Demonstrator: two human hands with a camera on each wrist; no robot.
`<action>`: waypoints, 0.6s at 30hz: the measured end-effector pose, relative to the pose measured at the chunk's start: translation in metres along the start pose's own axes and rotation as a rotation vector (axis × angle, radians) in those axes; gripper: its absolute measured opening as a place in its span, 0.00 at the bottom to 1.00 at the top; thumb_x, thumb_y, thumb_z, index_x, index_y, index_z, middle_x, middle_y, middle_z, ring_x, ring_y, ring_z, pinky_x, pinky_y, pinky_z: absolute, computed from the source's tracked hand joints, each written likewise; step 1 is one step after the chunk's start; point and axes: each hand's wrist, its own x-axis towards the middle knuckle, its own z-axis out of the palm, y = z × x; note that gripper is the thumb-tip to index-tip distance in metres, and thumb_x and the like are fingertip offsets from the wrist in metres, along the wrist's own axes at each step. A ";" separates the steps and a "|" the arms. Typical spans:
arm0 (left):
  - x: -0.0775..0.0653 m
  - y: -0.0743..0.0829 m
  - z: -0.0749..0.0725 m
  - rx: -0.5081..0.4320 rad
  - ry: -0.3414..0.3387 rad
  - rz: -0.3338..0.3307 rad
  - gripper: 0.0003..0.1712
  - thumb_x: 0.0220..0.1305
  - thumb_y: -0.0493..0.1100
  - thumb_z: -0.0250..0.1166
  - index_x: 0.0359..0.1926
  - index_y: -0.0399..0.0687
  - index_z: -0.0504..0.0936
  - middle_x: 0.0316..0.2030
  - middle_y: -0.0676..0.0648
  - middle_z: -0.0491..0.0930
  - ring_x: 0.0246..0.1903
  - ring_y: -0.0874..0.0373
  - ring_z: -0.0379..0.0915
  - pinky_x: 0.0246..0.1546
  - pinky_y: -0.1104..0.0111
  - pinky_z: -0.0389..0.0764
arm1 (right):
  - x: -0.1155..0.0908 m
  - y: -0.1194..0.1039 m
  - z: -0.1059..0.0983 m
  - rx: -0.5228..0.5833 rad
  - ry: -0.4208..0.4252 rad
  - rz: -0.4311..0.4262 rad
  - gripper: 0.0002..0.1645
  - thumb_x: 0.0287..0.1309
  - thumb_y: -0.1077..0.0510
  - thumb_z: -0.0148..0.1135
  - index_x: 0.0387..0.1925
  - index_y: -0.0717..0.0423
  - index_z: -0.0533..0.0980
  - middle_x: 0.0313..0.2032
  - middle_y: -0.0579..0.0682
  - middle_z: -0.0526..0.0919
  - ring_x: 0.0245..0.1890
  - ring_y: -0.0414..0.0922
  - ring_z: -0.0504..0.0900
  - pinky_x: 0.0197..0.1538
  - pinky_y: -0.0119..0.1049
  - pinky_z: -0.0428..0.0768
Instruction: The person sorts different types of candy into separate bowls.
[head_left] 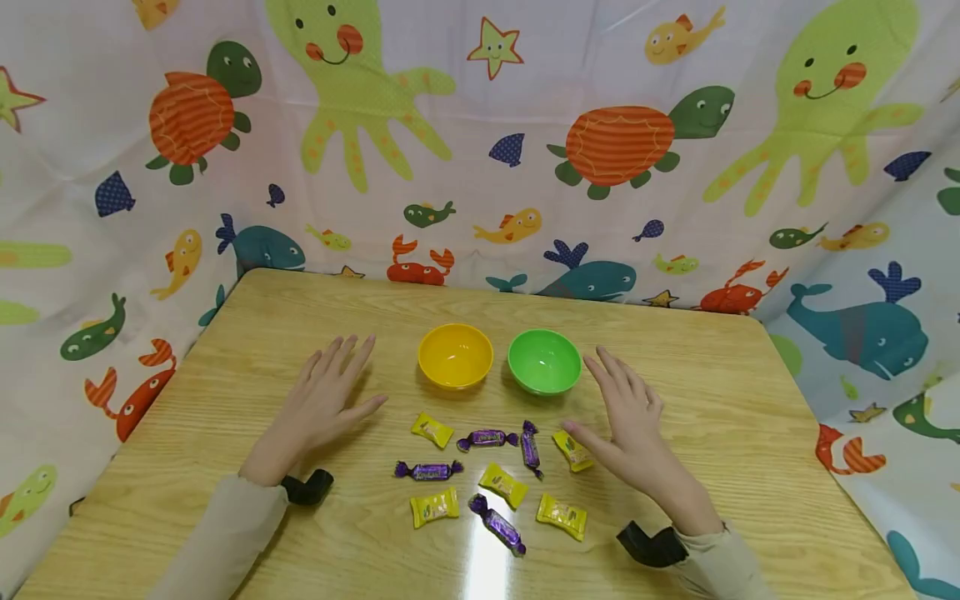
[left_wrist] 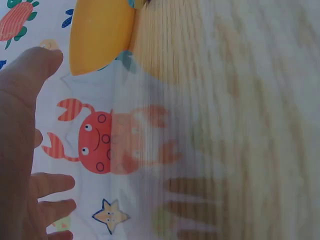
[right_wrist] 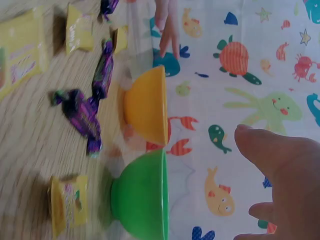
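Note:
My left hand (head_left: 322,402) hovers over the table's left side, fingers spread, holding nothing. On the other side my right hand (head_left: 628,425) is held with fingers apart, also holding nothing; its fingertips are near the green bowl (head_left: 545,362). Left of that bowl stands a yellow bowl (head_left: 455,357). In front of both lie several candies in yellow wrappers, one (head_left: 573,451) close to the right thumb, and several in purple twist wrappers, such as one (head_left: 487,439) below the bowls. The right wrist view shows both bowls upright, with purple candies (right_wrist: 82,117) near them.
The wooden table (head_left: 675,367) reaches back to a white cloth (head_left: 465,108) printed with sea animals, which also hangs at both sides. A black band mount (head_left: 651,546) sits on the right wrist, another (head_left: 308,487) on the left.

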 end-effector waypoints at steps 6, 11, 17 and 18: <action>0.012 -0.001 0.005 -0.093 -0.005 0.039 0.55 0.65 0.70 0.58 0.80 0.54 0.42 0.74 0.35 0.54 0.73 0.38 0.46 0.69 0.38 0.50 | 0.008 -0.015 0.007 0.029 0.010 -0.033 0.52 0.59 0.47 0.70 0.77 0.51 0.52 0.77 0.55 0.49 0.70 0.62 0.49 0.59 0.66 0.47; 0.024 0.003 0.009 -0.139 -0.009 0.085 0.56 0.63 0.71 0.59 0.80 0.50 0.45 0.74 0.39 0.55 0.73 0.40 0.49 0.69 0.41 0.52 | 0.014 -0.026 0.014 0.050 -0.003 -0.062 0.51 0.59 0.47 0.70 0.76 0.52 0.54 0.75 0.57 0.52 0.69 0.59 0.51 0.56 0.61 0.50; 0.037 0.009 0.018 -0.237 -0.031 0.076 0.59 0.61 0.73 0.60 0.80 0.56 0.40 0.76 0.43 0.52 0.73 0.43 0.51 0.70 0.44 0.53 | 0.021 -0.043 0.022 0.108 -0.041 -0.077 0.48 0.60 0.47 0.69 0.75 0.50 0.56 0.73 0.56 0.57 0.68 0.55 0.55 0.58 0.60 0.51; 0.039 0.010 0.019 -0.271 -0.038 0.064 0.60 0.60 0.72 0.61 0.80 0.57 0.39 0.76 0.43 0.52 0.73 0.44 0.51 0.71 0.44 0.53 | 0.023 -0.046 0.023 0.115 -0.048 -0.080 0.47 0.60 0.47 0.69 0.74 0.50 0.57 0.72 0.55 0.59 0.67 0.54 0.56 0.58 0.59 0.52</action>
